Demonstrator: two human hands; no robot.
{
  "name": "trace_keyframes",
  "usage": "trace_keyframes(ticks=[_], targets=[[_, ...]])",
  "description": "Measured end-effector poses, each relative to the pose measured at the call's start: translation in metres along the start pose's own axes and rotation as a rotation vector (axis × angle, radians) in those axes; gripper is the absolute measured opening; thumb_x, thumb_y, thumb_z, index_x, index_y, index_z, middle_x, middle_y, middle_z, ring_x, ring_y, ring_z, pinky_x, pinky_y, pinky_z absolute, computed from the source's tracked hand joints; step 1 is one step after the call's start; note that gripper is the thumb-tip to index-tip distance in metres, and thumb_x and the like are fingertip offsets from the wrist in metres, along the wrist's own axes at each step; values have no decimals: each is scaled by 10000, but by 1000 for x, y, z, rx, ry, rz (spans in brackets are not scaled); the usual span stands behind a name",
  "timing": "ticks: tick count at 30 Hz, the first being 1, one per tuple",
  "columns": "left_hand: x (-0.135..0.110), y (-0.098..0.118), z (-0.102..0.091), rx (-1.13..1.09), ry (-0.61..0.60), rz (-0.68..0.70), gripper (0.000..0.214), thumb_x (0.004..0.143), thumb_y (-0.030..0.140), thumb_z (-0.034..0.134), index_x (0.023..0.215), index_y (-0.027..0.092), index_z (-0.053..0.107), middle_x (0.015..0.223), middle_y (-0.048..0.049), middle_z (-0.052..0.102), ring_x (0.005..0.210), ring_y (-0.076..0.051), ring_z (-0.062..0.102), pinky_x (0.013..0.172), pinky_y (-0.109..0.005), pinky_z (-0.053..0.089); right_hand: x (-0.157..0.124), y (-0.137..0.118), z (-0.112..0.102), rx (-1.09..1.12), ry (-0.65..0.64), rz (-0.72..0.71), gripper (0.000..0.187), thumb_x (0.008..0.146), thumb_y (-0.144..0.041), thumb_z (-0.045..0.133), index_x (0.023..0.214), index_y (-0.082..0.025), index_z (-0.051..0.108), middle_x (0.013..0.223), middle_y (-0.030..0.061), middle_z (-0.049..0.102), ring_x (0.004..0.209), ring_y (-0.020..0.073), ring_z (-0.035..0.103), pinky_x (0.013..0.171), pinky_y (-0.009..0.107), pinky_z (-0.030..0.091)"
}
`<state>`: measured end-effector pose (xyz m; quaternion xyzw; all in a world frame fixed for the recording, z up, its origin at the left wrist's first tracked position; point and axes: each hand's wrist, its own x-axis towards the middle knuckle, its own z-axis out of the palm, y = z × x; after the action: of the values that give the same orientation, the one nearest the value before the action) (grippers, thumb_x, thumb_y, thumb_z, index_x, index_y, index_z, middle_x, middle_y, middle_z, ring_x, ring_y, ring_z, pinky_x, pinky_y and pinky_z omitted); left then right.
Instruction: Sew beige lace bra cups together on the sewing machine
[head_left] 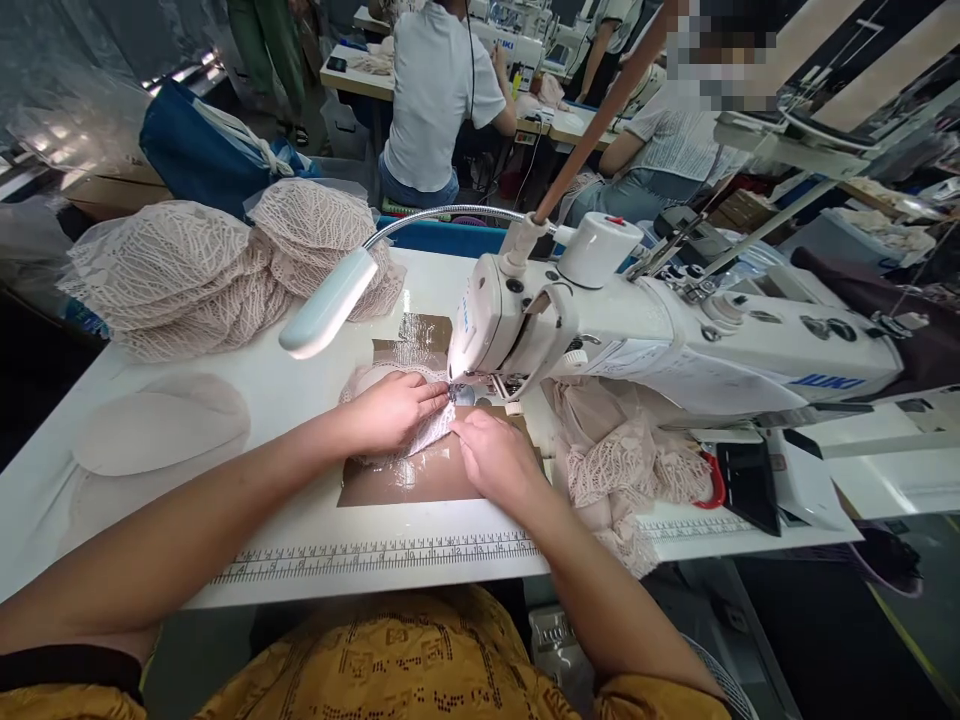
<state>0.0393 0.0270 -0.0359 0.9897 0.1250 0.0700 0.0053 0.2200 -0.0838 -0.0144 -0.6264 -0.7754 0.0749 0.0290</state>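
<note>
A pale pink lace piece (433, 432) lies under the needle area of a white sewing machine (517, 320). My left hand (395, 410) rests flat on the lace, fingers stretched out and their tips close to the presser foot. Just right of it, my right hand (495, 455) pinches the lace's near edge between thumb and fingers. Brown tape (397, 482) covers the table surface beneath both hands. The needle itself is too small to make out.
Stacked lace cups (172, 270) stand at the back left, with smooth pale fabric pieces (161, 425) in front. A lamp (330, 305) hangs over the table. Sewn lace (615, 455) lies right of the machine, beside red-handled scissors (711, 482). Other people work at machines behind.
</note>
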Motion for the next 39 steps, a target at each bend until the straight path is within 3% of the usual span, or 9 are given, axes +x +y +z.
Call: trace_keyframes(ticks=[5,11,18,24,32,39], targets=[[-2,4,-5,-24,38,-42,449,844,124,524,1288,90,583,1365,-170,563,959,-270,571,799,-388,445,1,7,11,25,85,-9,371,818,-61,511,1100,-215,695,914,65,664,806,199,602,700,305,440],[-11,14,-3,-110,53,11,367,939,151,446,1276,128,588,1324,-133,601,1076,-263,556,910,-405,428,-1,12,19,6,143,-55,370,827,-73,511,1122,-212,688,904,59,659,777,197,575,672,313,423],[-6,-1,1,-101,55,26,414,915,111,468,1318,135,561,1381,-120,569,1055,-264,557,899,-420,435,4,13,19,8,158,-52,396,859,-92,480,1190,-199,670,940,84,669,852,229,568,653,328,425],[-1,-14,5,-101,100,6,432,892,94,484,1310,148,577,1305,-111,628,1049,-280,548,892,-427,438,9,12,21,32,130,16,466,880,-105,459,1303,-210,621,992,101,690,882,243,581,651,329,438],[2,-18,6,-82,111,-29,402,916,131,455,1293,142,594,1189,-136,670,1015,-285,546,877,-426,445,7,13,19,127,111,71,429,918,-153,438,1281,-258,640,1035,49,694,889,207,612,685,307,435],[1,-17,6,-62,101,-54,405,906,128,469,1292,154,590,1265,-135,628,1072,-288,538,913,-429,446,8,14,19,135,146,51,410,910,-144,443,1237,-244,670,1030,53,702,880,209,616,708,302,441]])
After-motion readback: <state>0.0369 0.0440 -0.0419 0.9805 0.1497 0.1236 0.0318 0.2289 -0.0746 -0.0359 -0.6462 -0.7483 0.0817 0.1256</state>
